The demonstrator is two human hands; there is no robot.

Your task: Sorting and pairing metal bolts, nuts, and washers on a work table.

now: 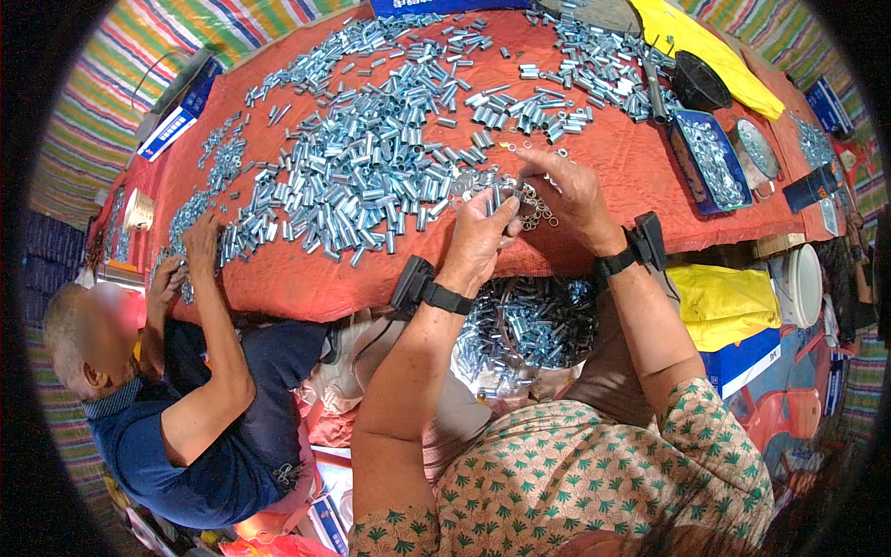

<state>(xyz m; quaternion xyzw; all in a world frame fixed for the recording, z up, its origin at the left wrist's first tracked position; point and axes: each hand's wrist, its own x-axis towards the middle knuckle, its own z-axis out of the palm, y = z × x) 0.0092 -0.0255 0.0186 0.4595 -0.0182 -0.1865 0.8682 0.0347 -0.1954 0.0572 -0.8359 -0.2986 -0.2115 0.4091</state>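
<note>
My left hand (481, 234) is closed over the near part of the red-covered table, its thumb and fingers around a short silvery metal tube (501, 195). Close beside it, my right hand (574, 193) has its fingers bent in toward the left fingertips. Whatever sits between those right fingers is too small to make out. Thin metal rings (538, 212) lie in a loose cluster under and beside the right hand. To the left spreads a large heap of silvery metal tubes (357, 167), reaching nearly to my left hand.
More tubes lie in a blue tray (711, 162), near a black bowl (701, 82). Below the table edge, a container of dark and silvery pieces (529, 325) stands between my legs. At left, a co-worker in a dark blue shirt (186, 455) handles small parts on the table.
</note>
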